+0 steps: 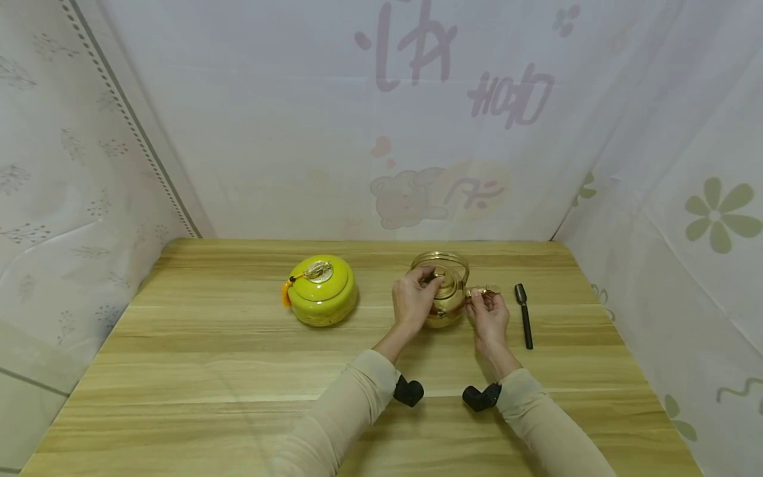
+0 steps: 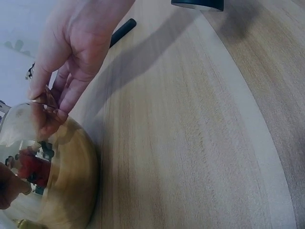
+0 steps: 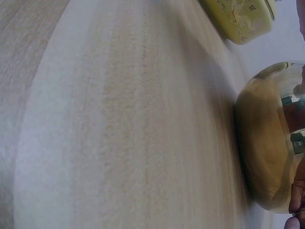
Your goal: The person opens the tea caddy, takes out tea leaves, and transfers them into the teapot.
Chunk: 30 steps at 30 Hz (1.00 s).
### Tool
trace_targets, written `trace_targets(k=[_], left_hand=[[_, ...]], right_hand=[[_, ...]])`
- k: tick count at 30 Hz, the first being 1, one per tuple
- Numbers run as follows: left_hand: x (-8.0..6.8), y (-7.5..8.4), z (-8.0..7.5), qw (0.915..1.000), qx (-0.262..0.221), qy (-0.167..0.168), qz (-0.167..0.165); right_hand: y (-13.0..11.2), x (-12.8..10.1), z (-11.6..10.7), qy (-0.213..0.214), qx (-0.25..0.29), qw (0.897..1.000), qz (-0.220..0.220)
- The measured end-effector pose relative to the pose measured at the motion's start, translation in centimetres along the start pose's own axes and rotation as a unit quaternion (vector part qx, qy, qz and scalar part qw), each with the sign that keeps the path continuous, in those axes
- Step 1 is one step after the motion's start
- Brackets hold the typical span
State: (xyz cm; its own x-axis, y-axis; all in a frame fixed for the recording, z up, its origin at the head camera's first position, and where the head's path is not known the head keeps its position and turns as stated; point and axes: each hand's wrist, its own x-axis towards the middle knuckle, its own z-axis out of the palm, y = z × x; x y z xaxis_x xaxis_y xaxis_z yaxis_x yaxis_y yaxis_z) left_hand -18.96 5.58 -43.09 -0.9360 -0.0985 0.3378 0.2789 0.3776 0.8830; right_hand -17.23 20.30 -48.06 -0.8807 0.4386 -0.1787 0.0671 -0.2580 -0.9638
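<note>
A shiny gold teapot (image 1: 442, 318) with an overhead handle (image 1: 465, 268) stands on the table. My left hand (image 1: 411, 297) pinches the knob of its lid (image 1: 447, 281), its fingertips partly hiding it. At the pot's right side, my right hand (image 1: 491, 321) holds a small gold-coloured piece (image 1: 477, 290) between thumb and fingers. I cannot tell whether that piece belongs to the pot. In the left wrist view, the right hand (image 2: 78, 52) is beside the pot's rounded, reflecting body (image 2: 76, 157). The right wrist view catches the pot's side (image 3: 267, 138) and only a few fingertips.
To the left sits a yellow lidded jar (image 1: 322, 301) with a gold medallion and an orange tassel (image 1: 286, 295). A dark scoop (image 1: 525, 321) lies to the right of the right hand. Patterned cloth (image 1: 286, 132) hangs behind the wooden table (image 1: 208, 358) and at both sides.
</note>
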Motion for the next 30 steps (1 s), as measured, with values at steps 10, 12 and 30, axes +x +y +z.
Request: trace_targets(k=[10,12,30], left_hand=[[0.09,-0.24,0.01,1.0,-0.005,0.004,0.003],[0.07,-0.22,0.01,1.0,-0.006,0.004,0.0],[0.01,-0.23,0.18,0.9999,-0.01,0.008,-0.007]], right_hand=[[0.18,0.18,0.01,-0.008,-0.009,1.0,-0.001],[0.22,0.17,0.01,-0.008,-0.01,1.0,-0.001],[0.01,0.02,0.01,-0.004,-0.019,1.0,-0.002]])
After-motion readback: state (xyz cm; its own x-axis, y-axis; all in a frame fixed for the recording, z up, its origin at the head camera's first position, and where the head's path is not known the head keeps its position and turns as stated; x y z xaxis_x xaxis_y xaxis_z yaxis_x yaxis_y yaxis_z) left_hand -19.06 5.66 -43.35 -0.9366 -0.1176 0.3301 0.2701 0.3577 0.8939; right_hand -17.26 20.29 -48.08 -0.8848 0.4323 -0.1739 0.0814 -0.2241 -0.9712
